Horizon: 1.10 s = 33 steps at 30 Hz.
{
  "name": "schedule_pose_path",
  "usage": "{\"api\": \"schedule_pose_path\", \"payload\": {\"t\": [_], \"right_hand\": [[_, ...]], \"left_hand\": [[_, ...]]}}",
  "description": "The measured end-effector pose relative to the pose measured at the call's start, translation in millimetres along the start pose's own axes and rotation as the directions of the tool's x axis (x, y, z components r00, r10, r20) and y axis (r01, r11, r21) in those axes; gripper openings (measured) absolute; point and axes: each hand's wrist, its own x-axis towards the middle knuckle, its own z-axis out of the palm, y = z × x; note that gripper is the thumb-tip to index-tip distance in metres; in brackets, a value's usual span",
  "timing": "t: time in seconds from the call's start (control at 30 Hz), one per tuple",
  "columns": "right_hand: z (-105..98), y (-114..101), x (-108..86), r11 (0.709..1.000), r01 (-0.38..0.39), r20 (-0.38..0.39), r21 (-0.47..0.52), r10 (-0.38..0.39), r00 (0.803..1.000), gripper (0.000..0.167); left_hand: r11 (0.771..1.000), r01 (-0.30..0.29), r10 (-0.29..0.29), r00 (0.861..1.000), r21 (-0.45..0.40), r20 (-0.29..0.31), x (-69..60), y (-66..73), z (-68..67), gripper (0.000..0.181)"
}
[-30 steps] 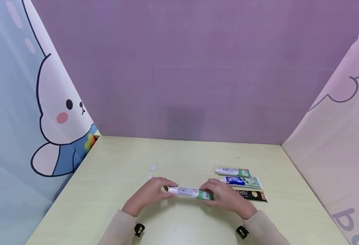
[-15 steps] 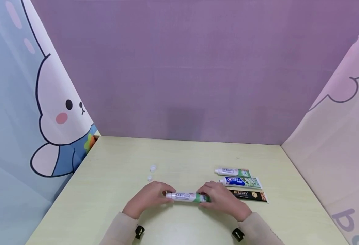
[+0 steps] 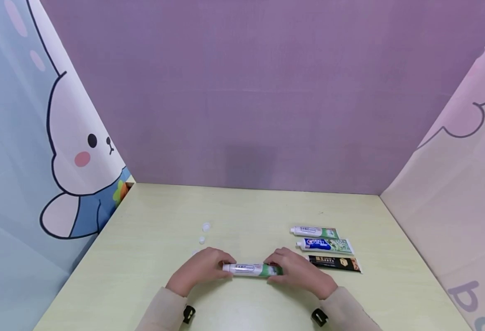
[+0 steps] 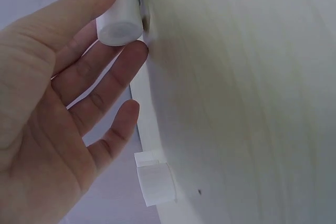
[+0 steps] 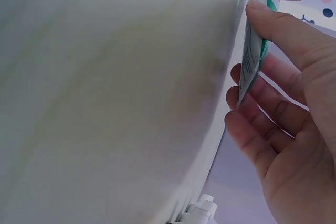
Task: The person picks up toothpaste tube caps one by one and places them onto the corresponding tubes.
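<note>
A white and green toothpaste tube (image 3: pixel 246 270) lies lengthwise between my two hands, low at the table's near middle. My left hand (image 3: pixel 203 269) pinches its white cap end; in the left wrist view the thumb lies on the tube just above the cap (image 4: pixel 119 22), fingers behind. With thumb and fingers, my right hand (image 3: pixel 298 271) holds the green, flat end, whose crimped edge shows in the right wrist view. Whether the tube touches the table I cannot tell.
Right of the hands lie a smaller white and green tube (image 3: pixel 314 232), a blue and green tube (image 3: pixel 327 245) and a black tube (image 3: pixel 337 263). Beyond the left hand stand white caps (image 3: pixel 206 226), one partly hidden. A purple panel (image 3: pixel 242 101) closes the table's (image 3: pixel 251 211) back.
Both hands have brought the tube nearer to the person and slightly left, lower in the head view. The caps and the black tube's left end have come into clearer view.
</note>
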Motion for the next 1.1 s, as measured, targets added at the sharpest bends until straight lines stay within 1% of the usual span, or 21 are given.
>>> {"api": "schedule_pose_path", "payload": {"t": [0.13, 0.27, 0.53, 0.7, 0.93, 1.1], "right_hand": [[0, -1, 0.8, 1.0, -0.011, 0.017, 0.009, 0.011, 1.0, 0.042], [0, -1, 1.5, 0.999, -0.026, 0.032, 0.024, 0.025, 0.999, 0.041], [0, 0, 3.0, 0.999, -0.037, 0.036, 0.038, 0.036, 0.999, 0.041], [-1, 1, 2.2, 0.998, -0.04, 0.038, 0.049, 0.038, 0.999, 0.042], [-7, 0, -0.3, 0.999, -0.043, 0.027, 0.017, 0.043, 0.999, 0.047], [-11, 0, -0.4, 0.999, -0.048, 0.031, 0.0, 0.048, 0.998, 0.047]], "left_hand": [[1.0, 0.007, -0.007, 1.0, -0.004, 0.001, 0.5, -1.7, 1.5, 0.024], [1.0, 0.015, -0.015, 1.0, -0.026, 0.012, 0.3, -1.6, 0.8, 0.025], [0.998, 0.003, -0.001, 1.0, -0.057, 0.029, 1.0, -1.5, -1.6, 0.027], [0.998, 0.014, -0.012, 0.999, -0.068, 0.041, 0.8, -1.3, -1.9, 0.028], [0.994, 0.025, -0.02, 0.999, -0.103, 0.047, -0.3, 0.3, -2.6, 0.028], [0.996, 0.006, -0.004, 1.0, -0.087, 0.026, -0.1, 0.6, -3.5, 0.031]]}}
